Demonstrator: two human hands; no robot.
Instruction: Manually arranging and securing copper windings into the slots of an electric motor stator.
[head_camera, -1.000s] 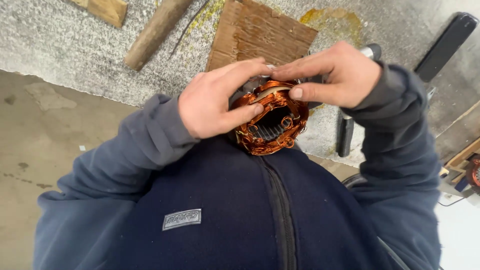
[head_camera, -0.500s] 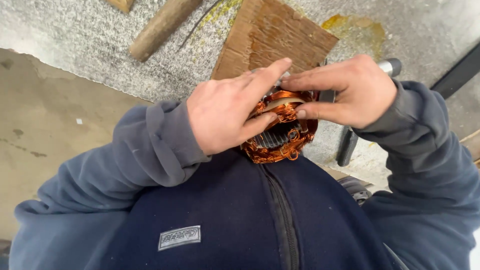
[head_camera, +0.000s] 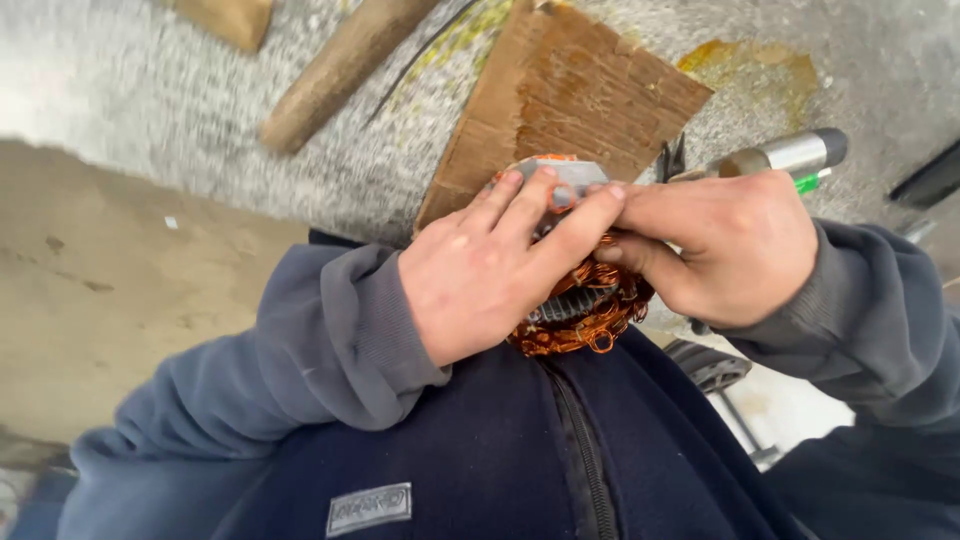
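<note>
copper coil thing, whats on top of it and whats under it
Both hands lie over the copper winding: the left hand and right hand meet at a grey metal piece on top. Below it is a dark jacket. Its middle is covered.

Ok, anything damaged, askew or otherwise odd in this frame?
Only the copper winding stands out: it is held against the person's chest, and its wire ends stick out in loose, tangled loops at the lower edge. The left hand covers it and the right hand pinches at its top. The torn cardboard piece lies behind.
</note>
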